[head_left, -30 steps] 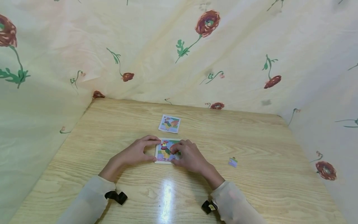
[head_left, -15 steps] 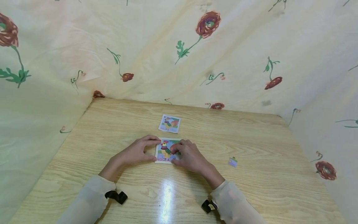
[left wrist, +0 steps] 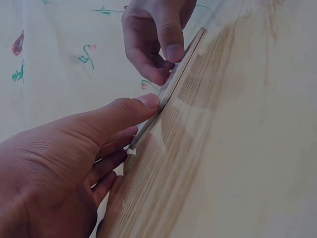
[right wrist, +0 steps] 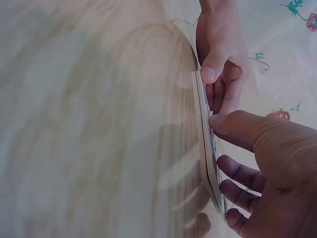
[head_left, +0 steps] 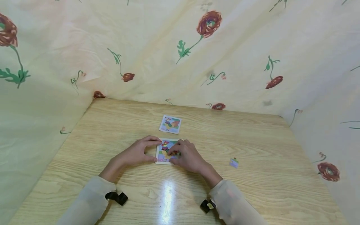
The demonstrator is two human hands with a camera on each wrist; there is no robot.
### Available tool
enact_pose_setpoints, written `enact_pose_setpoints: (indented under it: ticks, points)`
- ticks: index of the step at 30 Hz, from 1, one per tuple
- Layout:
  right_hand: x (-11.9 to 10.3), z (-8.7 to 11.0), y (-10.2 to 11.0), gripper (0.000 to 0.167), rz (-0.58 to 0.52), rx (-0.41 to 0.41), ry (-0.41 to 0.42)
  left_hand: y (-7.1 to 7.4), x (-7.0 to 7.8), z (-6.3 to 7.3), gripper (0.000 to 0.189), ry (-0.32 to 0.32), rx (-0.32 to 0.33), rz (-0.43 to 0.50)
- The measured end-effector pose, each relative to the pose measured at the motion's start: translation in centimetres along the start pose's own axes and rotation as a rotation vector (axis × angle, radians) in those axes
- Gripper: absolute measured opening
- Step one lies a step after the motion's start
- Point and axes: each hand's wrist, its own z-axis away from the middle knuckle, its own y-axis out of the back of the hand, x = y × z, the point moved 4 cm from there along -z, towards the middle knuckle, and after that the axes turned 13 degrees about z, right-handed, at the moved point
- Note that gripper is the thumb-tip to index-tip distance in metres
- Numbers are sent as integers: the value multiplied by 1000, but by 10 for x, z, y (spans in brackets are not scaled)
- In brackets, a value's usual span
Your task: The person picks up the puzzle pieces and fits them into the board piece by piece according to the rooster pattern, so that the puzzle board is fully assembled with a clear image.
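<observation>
A square jigsaw puzzle (head_left: 164, 156) with a rooster picture lies in a pale frame tray on the table. My left hand (head_left: 139, 152) grips the tray's left side, with the thumb at the near corner and the fingers at the far one. Over the right half of the puzzle is my right hand (head_left: 188, 157). Its thumb (right wrist: 223, 123) and bent fingers touch the picture, apart from each other, and no piece shows between them. The hand hides the puzzle's right part. One loose puzzle piece (head_left: 234, 162), lilac and green, lies to the right.
Beyond the tray lies a card (head_left: 170, 124) with the same rooster picture. The wooden table (head_left: 253, 137) ends at a flowered cloth (head_left: 157, 40) hanging behind and at both sides. Each wrist wears a black strap.
My right hand has shifted slightly left across the puzzle, its fingertips now nearer the middle of the picture. The left hand, tray, card and loose piece have stayed in place.
</observation>
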Motion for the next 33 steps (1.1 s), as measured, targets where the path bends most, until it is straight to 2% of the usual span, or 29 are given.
enact_pose_setpoints:
  ticks: [10,17,23,28,33]
  points:
    - [0,-2,-3,14,31,12,21,0,-1,1,70,2,4,-4]
    - [3,0,-1,8,-25,-5,-16,0,-2,1,70,9,2,-1]
    - [6,0,1,5,-20,-6,-8,1,-1,0,69,-4,2,0]
    - [14,5,18,13,-57,-13,-53,0,-1,0,70,3,-2,3]
    - [34,21,50,17,-68,55,-92,0,-1,1,70,19,-4,11]
